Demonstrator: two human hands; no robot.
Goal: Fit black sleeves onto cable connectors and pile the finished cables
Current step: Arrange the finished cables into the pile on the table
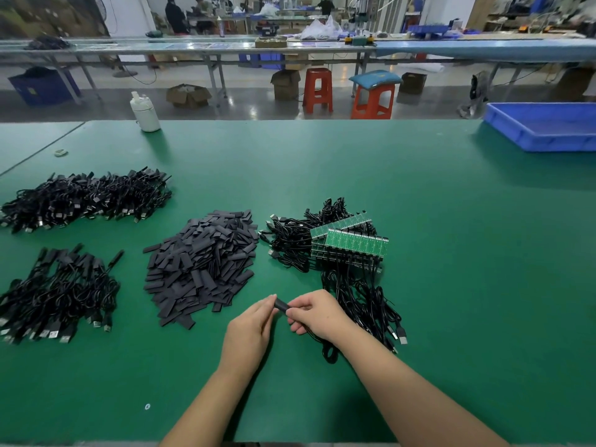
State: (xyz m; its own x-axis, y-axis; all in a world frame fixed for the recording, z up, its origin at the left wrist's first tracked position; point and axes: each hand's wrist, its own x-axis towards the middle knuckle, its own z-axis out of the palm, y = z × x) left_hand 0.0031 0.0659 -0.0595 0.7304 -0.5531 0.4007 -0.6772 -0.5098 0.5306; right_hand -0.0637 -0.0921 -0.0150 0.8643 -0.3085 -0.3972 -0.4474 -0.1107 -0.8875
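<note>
Both hands (280, 317) pinch sleeve (281, 305) between.

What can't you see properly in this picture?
- Head view: the connector inside the black sleeve, hidden by the left hand and right hand.
- The cable pile at the left is cut by the edge.
- Circuit boards: markings too small.

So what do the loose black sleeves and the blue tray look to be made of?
Sleeves: probably thin plastic or rubbery tubing, matte dark grey, lying flattened in a heap. Tray: looks like rigid moulded plastic, smooth with a slight sheen on its rim.
</note>
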